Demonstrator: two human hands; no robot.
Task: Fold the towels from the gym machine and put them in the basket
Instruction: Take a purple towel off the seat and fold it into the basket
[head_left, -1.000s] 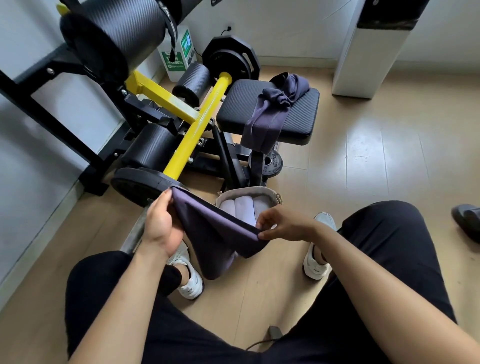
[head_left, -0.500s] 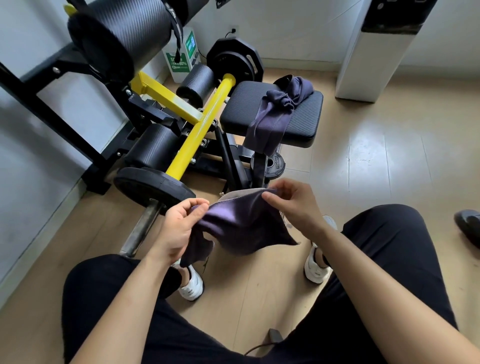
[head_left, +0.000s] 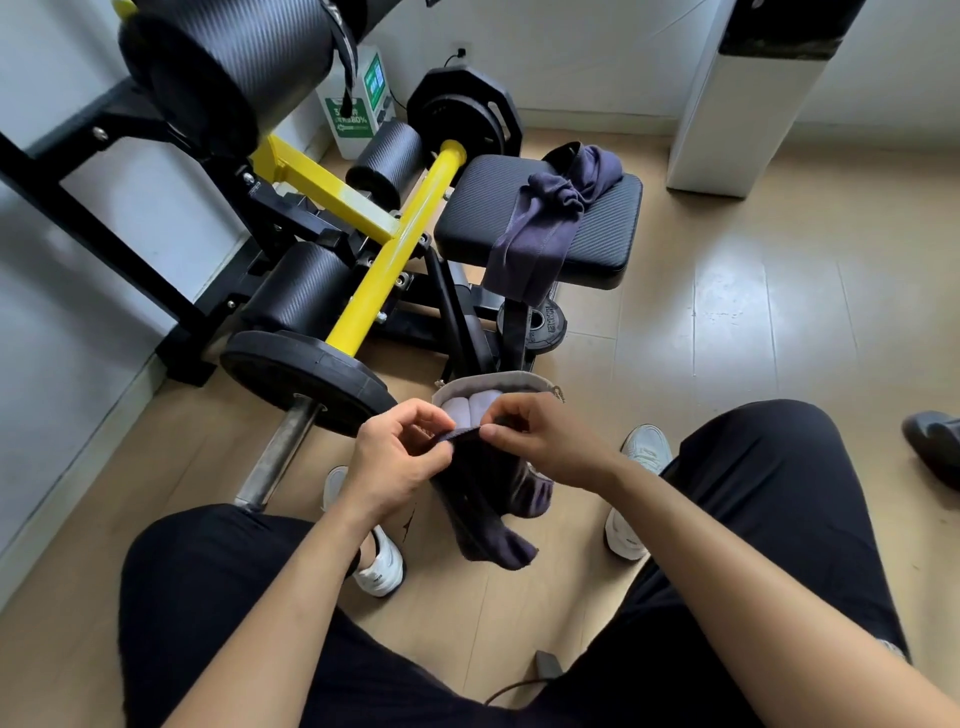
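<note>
A dark purple towel (head_left: 491, 512) hangs doubled between my knees. My left hand (head_left: 397, 454) and my right hand (head_left: 540, 441) pinch its top edge close together, thumbs nearly touching. Just beyond my hands a small grey basket (head_left: 498, 382) stands on the floor with pale rolled towels (head_left: 475, 405) inside, partly hidden by my fingers. Another dark purple towel (head_left: 550, 223) lies crumpled on the black seat pad (head_left: 597, 228) of the gym machine and droops over its front edge.
The machine's yellow bar (head_left: 384, 265), black rollers and a weight plate (head_left: 304, 371) on a steel sleeve fill the left. A white cabinet (head_left: 743, 109) stands at the back right. A dark shoe (head_left: 932, 447) sits at the right edge. Wooden floor lies to the right.
My hands have come together, folding the towel in half so it now hangs down. The basket, covered half a second ago, shows again behind them.
</note>
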